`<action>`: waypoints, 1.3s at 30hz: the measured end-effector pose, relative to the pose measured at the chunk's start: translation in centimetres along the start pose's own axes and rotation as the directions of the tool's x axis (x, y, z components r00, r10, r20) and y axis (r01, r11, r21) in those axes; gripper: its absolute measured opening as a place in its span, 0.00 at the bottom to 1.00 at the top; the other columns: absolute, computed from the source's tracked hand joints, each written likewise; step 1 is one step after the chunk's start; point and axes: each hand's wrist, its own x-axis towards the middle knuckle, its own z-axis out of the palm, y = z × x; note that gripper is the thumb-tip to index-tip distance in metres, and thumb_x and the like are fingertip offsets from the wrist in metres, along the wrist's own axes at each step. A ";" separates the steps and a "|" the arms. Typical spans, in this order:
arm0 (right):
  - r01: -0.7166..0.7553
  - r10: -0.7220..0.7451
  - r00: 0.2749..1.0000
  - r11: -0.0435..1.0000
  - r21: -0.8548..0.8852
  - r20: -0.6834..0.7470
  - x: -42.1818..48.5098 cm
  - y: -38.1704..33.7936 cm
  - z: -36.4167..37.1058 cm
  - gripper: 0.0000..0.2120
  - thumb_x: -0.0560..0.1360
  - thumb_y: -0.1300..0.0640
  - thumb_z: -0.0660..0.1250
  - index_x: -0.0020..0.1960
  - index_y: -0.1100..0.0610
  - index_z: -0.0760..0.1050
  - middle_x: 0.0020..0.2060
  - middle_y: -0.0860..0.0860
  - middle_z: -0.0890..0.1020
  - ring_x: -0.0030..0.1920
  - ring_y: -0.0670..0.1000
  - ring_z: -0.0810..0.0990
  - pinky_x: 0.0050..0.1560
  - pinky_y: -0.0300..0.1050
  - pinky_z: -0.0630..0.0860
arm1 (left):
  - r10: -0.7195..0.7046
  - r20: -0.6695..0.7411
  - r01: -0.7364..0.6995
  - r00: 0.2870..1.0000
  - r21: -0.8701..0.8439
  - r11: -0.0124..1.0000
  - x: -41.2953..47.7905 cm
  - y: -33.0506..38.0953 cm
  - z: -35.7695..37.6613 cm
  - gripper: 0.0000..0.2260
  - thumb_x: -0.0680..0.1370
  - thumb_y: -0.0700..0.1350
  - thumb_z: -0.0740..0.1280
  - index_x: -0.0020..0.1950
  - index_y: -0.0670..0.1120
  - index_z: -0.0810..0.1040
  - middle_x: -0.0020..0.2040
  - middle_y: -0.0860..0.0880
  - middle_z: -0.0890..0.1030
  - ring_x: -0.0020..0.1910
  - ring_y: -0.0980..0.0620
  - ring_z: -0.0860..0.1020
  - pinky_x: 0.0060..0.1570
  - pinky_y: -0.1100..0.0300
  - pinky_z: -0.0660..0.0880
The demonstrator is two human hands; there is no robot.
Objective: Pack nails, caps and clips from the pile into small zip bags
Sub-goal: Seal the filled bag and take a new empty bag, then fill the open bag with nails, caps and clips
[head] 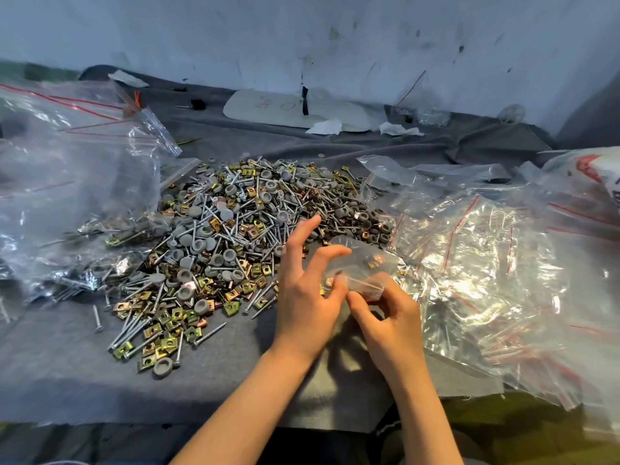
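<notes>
Just over the pile's (231, 236) near right edge, the right hand (392, 325) is pinching a small zip bag's (364, 265) lower edge while the left hand (303, 297) is gripping its side between thumb and forefinger.

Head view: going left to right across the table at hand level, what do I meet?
Large clear bags → pile of nails, caps and clips → left hand → right hand → heap of small zip bags. The small zip bag that both hands pinch overlaps them, so it is left out.
</notes>
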 end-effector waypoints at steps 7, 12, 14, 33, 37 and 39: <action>0.267 -0.264 0.963 0.917 -0.296 0.050 -0.8 -0.7 0.2 0.13 0.72 0.55 0.70 0.33 0.60 0.74 0.30 0.51 0.74 0.33 0.52 0.73 0.33 0.46 0.70 | -0.111 -0.223 0.105 0.968 -0.037 0.994 0.3 -0.9 -0.6 0.20 0.68 0.27 0.70 0.42 0.53 0.83 0.52 0.54 0.68 0.53 0.47 0.71 0.57 0.67 0.68; 0.347 -0.429 0.880 0.875 -0.338 -0.207 -1.1 -1.9 -1.7 0.21 0.78 0.53 0.62 0.29 0.61 0.70 0.27 0.50 0.70 0.30 0.48 0.68 0.31 0.42 0.64 | -0.168 -0.029 0.154 0.985 -0.274 0.949 0.4 -0.9 -0.5 0.23 0.68 0.23 0.68 0.37 0.53 0.83 0.61 0.57 0.70 0.59 0.55 0.72 0.57 0.58 0.75; 0.369 -0.435 0.898 0.829 -0.421 -0.068 0.3 -2.1 -3.0 0.08 0.73 0.56 0.63 0.41 0.61 0.77 0.40 0.51 0.78 0.43 0.53 0.76 0.46 0.43 0.71 | -0.152 0.079 0.170 0.985 -0.365 0.915 0.4 -0.8 -0.5 0.23 0.68 0.24 0.65 0.34 0.53 0.82 0.61 0.54 0.72 0.60 0.52 0.75 0.56 0.57 0.76; -0.334 0.262 0.933 0.885 0.323 0.247 3.4 -0.8 -3.7 0.15 0.65 0.60 0.72 0.51 0.52 0.80 0.45 0.48 0.83 0.41 0.45 0.80 0.37 0.36 0.77 | -0.401 0.361 0.534 0.842 -0.453 0.714 3.7 -1.0 -6.4 0.07 0.62 0.45 0.73 0.38 0.46 0.84 0.50 0.55 0.85 0.43 0.59 0.83 0.40 0.64 0.81; -0.312 0.256 0.943 0.903 0.296 0.212 3.6 -0.1 -3.9 0.13 0.65 0.60 0.73 0.47 0.46 0.82 0.44 0.49 0.84 0.45 0.47 0.81 0.40 0.38 0.78 | -0.346 0.555 0.578 0.757 -0.320 0.750 3.0 -1.3 -7.0 0.11 0.74 0.34 0.69 0.43 0.49 0.87 0.52 0.52 0.85 0.50 0.45 0.82 0.49 0.53 0.81; -0.299 0.248 0.944 0.921 0.248 0.219 3.4 0.2 -4.0 0.13 0.67 0.62 0.73 0.46 0.46 0.82 0.39 0.52 0.83 0.40 0.52 0.80 0.35 0.41 0.76 | -0.278 0.631 0.501 0.724 -0.203 0.841 2.9 -1.5 -7.2 0.25 0.77 0.27 0.60 0.43 0.55 0.87 0.53 0.53 0.84 0.50 0.39 0.77 0.50 0.49 0.73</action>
